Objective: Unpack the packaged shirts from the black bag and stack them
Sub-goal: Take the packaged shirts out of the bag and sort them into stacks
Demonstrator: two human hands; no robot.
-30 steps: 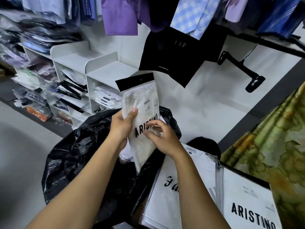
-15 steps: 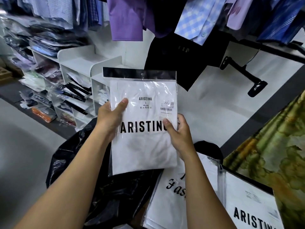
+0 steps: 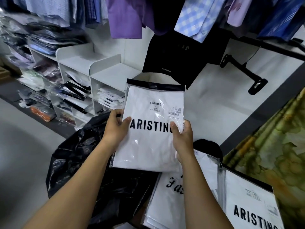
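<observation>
Both hands, left hand (image 3: 115, 128) and right hand (image 3: 183, 138), pinch a packaged Aristino shirt (image 3: 153, 129) above the black bag (image 3: 85, 159); stack (image 3: 181, 200) near right started, bag contents probably remain.

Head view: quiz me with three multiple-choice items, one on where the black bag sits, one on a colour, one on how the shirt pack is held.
1. Where is the bag relative to the held pack?
A) hanging above it
B) below it, to the left
C) on the white shelf

2. What colour is the pack's top strip?
A) orange
B) purple
C) black

3. How is the pack held?
A) by both hands at its side edges
B) by the left hand only
C) by neither, lying on a stack

Answers:
1 B: the bag's crumpled plastic spreads beneath the pack's lower left edge.
2 C: a black band runs across the top, above the white shirt.
3 A: the left hand and the right hand each pinch one side, thumbs on the front.
</observation>
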